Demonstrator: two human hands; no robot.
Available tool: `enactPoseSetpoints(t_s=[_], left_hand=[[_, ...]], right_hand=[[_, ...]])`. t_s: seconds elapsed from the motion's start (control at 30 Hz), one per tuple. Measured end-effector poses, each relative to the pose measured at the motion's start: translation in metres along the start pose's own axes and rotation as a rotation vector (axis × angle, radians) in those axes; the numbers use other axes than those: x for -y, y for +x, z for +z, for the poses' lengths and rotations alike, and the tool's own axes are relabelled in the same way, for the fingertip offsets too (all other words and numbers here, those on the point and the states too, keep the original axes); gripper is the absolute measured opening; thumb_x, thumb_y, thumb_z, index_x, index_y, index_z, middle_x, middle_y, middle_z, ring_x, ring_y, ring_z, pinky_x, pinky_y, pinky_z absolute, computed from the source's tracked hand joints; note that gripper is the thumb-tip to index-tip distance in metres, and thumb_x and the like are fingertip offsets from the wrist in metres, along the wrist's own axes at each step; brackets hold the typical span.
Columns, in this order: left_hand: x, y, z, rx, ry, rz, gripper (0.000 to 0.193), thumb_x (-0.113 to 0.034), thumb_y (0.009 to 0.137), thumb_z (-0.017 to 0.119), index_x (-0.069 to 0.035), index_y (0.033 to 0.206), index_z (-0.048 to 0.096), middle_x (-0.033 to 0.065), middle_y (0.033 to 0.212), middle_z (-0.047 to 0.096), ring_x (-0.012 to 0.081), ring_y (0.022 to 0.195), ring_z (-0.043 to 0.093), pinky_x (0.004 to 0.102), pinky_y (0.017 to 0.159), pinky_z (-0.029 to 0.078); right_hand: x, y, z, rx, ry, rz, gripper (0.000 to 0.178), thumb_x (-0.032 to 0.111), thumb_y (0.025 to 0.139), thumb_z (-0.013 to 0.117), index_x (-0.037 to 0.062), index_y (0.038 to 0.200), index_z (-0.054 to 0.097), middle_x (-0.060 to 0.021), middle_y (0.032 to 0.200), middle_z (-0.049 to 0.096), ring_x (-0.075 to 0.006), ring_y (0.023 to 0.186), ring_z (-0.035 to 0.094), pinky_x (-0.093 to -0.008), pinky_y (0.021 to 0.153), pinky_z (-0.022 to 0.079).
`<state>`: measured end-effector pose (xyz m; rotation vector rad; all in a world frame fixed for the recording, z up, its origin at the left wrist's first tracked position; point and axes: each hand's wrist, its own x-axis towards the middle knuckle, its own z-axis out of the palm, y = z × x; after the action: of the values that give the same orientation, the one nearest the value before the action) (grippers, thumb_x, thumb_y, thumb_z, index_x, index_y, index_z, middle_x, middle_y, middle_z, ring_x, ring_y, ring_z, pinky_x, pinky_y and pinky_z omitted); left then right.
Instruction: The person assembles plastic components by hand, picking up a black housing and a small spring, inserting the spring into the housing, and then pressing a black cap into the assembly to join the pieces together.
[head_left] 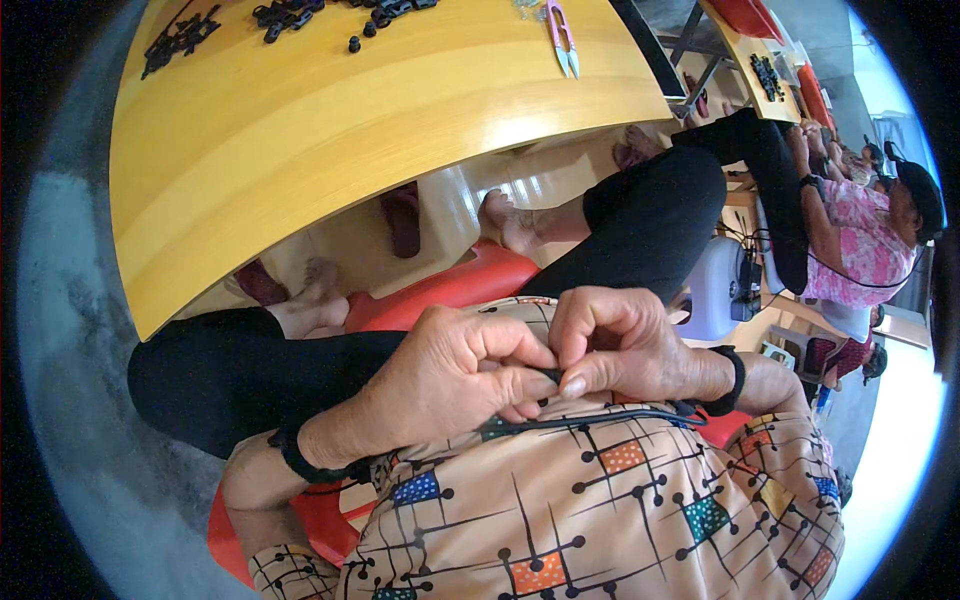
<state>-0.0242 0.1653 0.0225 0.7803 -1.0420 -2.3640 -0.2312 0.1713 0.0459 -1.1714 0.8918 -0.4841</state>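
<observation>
My left hand (455,365) and my right hand (622,343) meet above my lap, fingertips pinched together. Between them is a small black piece (545,377), mostly covered by the fingers, so its kind cannot be made out. Both hands are closed on it, thumbs and index fingers almost touching. Each wrist wears a black band, and a dark cable (600,415) runs across my patterned shirt just below the hands.
On the yellow table (380,130) lie black plastic parts (285,17), thin black pieces (180,40) and pink-handled thread snips (562,40). I sit on a red stool (440,290). To the right, a person in a pink top (855,240) sits by another table with black parts (766,77).
</observation>
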Motion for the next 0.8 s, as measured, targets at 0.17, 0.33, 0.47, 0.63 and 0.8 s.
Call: enactPoseSetpoints(t_s=[0.17, 0.33, 0.47, 0.63, 0.8], left_hand=[[0.016, -0.003, 0.003, -0.008, 0.283, 0.208, 0.009, -0.007, 0.08, 0.066, 0.0, 0.078, 0.062, 0.0023, 0.065, 0.062, 0.0061, 0.06, 0.059, 0.0199, 0.054, 0.048], [0.024, -0.004, 0.002, -0.046, 0.16, 0.113, 0.01, -0.008, 0.08, 0.066, 0.0, 0.079, 0.06, 0.003, 0.066, 0.062, 0.0067, 0.061, 0.059, 0.0197, 0.054, 0.048], [0.02, 0.0, -0.001, -0.048, 0.099, 0.089, 0.011, -0.009, 0.08, 0.066, 0.0, 0.08, 0.06, 0.0043, 0.066, 0.061, 0.0077, 0.06, 0.06, 0.0201, 0.054, 0.049], [0.01, 0.001, -0.001, -0.086, -0.01, 0.023, 0.01, -0.008, 0.08, 0.066, 0.0, 0.08, 0.061, 0.0063, 0.068, 0.063, 0.0093, 0.059, 0.061, 0.0206, 0.053, 0.051], [0.01, 0.002, 0.002, -0.122, -0.104, 0.068, 0.011, -0.008, 0.081, 0.065, 0.002, 0.085, 0.061, 0.011, 0.071, 0.065, 0.0122, 0.059, 0.063, 0.0217, 0.052, 0.053]], right_hand=[[-0.008, -0.007, 0.006, 0.01, -0.093, -0.053, 0.023, 0.012, 0.074, 0.073, 0.0063, 0.073, 0.051, 0.0001, 0.075, 0.053, -0.0079, 0.07, 0.048, -0.0228, 0.063, 0.041], [-0.017, -0.002, 0.007, -0.001, 0.06, 0.043, 0.023, 0.01, 0.074, 0.072, 0.0054, 0.073, 0.05, -0.0008, 0.076, 0.052, -0.0085, 0.072, 0.049, -0.0231, 0.065, 0.042], [-0.018, 0.007, 0.001, 0.062, 0.1, 0.094, 0.022, 0.009, 0.074, 0.072, 0.0046, 0.073, 0.05, -0.0004, 0.077, 0.052, -0.0081, 0.073, 0.05, -0.0224, 0.066, 0.043], [-0.017, 0.015, 0.001, 0.006, 0.367, 0.252, 0.02, 0.012, 0.076, 0.071, 0.0078, 0.081, 0.052, 0.0041, 0.07, 0.053, -0.0036, 0.061, 0.048, -0.0175, 0.054, 0.041], [-0.02, 0.018, 0.0, 0.012, 0.475, 0.288, 0.035, 0.021, 0.07, 0.077, 0.0086, 0.086, 0.048, 0.0038, 0.075, 0.05, -0.003, 0.06, 0.044, -0.0167, 0.049, 0.035]])
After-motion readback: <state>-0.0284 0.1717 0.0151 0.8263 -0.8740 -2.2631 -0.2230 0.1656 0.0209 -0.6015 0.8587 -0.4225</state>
